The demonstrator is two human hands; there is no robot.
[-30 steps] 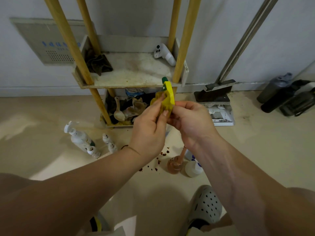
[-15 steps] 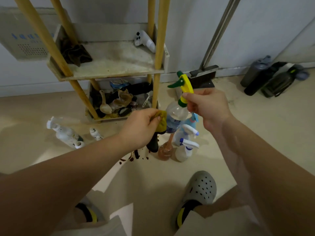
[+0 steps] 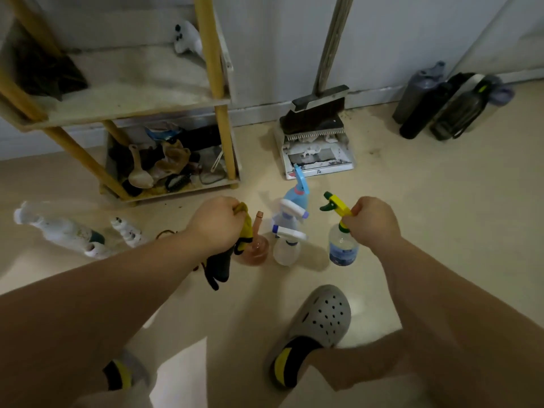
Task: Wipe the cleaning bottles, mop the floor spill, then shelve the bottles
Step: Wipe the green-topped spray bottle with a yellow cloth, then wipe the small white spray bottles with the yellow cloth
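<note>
My right hand grips the yellow-and-green trigger head of a clear spray bottle, whose base sits at floor level. My left hand is closed on a yellow and black cloth that hangs down. Between my hands stand a pink bottle, a white spray bottle and a blue spray bottle. Two white bottles lie on the floor at the left, a large one and a small one. Dark spill marks show beside my left forearm, mostly hidden.
A wooden-post shelf rack stands at the back left, its lower tier full of clutter. A broom and dustpan lean at the wall. Dark drink bottles lie at the far right. My shoe is below the bottles.
My right hand has lowered the yellow-topped spray bottle from chest height down to the floor, right of the other bottles. My left hand came off it with the cloth.
</note>
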